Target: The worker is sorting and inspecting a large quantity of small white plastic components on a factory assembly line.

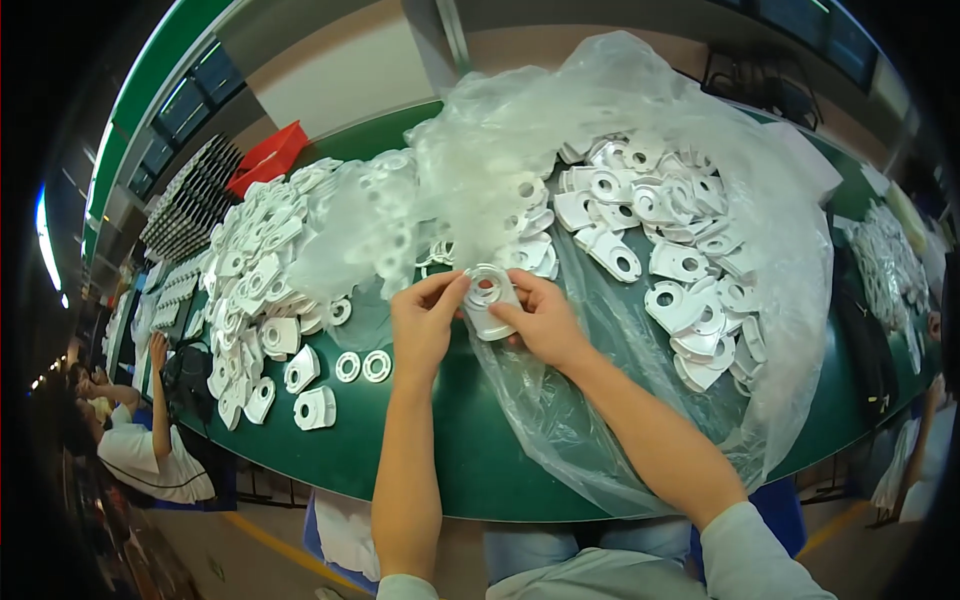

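Note:
Between my two hands, above the green table, is a white plastic housing (490, 318) with a round ring-shaped opening at its top end. My left hand (425, 315) pinches its upper left edge between thumb and fingers. My right hand (547, 318) grips its right side, the thumb lying across the front. Two loose white rings (362, 367) rest flat on the table left of my left forearm. Near them lie a few separate white housings (315, 408), at the front of a big heap of similar parts (262, 270).
A large clear plastic bag (620, 90) spreads across the middle and right, with a pile of white housings (690, 260) in its opening. A red bin (267, 158) and stacked trays (190, 198) stand at the back left. Another person (150, 455) sits at the far left.

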Demonstrator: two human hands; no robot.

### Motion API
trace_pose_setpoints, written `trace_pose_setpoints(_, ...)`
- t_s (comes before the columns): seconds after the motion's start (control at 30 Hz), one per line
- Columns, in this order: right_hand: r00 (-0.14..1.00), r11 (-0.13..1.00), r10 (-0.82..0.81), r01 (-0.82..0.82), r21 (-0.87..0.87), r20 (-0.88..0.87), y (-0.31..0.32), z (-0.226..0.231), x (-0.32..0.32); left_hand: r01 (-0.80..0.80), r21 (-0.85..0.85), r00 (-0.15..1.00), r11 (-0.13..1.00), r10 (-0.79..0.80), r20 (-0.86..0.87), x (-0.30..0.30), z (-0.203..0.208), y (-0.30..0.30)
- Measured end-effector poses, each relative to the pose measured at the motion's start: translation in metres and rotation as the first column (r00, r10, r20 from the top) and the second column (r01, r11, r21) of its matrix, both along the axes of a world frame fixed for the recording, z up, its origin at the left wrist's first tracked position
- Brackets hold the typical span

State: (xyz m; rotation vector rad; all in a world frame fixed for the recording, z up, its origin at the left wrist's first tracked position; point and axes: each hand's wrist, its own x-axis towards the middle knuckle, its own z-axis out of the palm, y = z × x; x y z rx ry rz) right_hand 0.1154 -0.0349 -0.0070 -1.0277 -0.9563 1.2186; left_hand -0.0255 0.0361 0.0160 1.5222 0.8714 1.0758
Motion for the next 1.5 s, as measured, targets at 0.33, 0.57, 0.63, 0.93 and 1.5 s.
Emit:
trace_pose_setpoints(0.33, 0.980, 0.998, 0.005, 0.008, 0.062, -0.199, 0.000, 0.001, -0.003, 0.054, 0.052, 0.997, 0.997, -0.051, -0.050, 0.002, 0.000, -0.006)
trace_pose_setpoints(0.57, 0.993, 0.994, -0.095, 0.098, 0.039, -0.069, -0.002, -0.001, -0.001, 0.043, 0.092, 0.999, 0.995, -0.041, -0.022, 0.006, -0.001, -0.009)
trace_pose_setpoints(0.63, 0.993, 0.992, -0.113, 0.112, 0.057, 0.015, -0.002, 0.000, -0.001, 0.052, 0.166, 0.998, 0.985, -0.054, 0.009, 0.013, 0.007, -0.014)
trace_pose_setpoints(0.93, 0.960, 0.959, -0.197, 0.147, 0.243, 0.198, 0.011, -0.018, -0.012, 0.123, 0.417, 0.982, 0.900, -0.050, -0.183, -0.007, 0.001, 0.000)
trace_pose_setpoints(1.5, 0.993, 0.992, -0.095, 0.089, 0.095, 0.064, 0.005, -0.003, -0.007, 0.279, 0.315, 0.953, 0.907, -0.220, -0.210, -0.013, 0.011, -0.001)
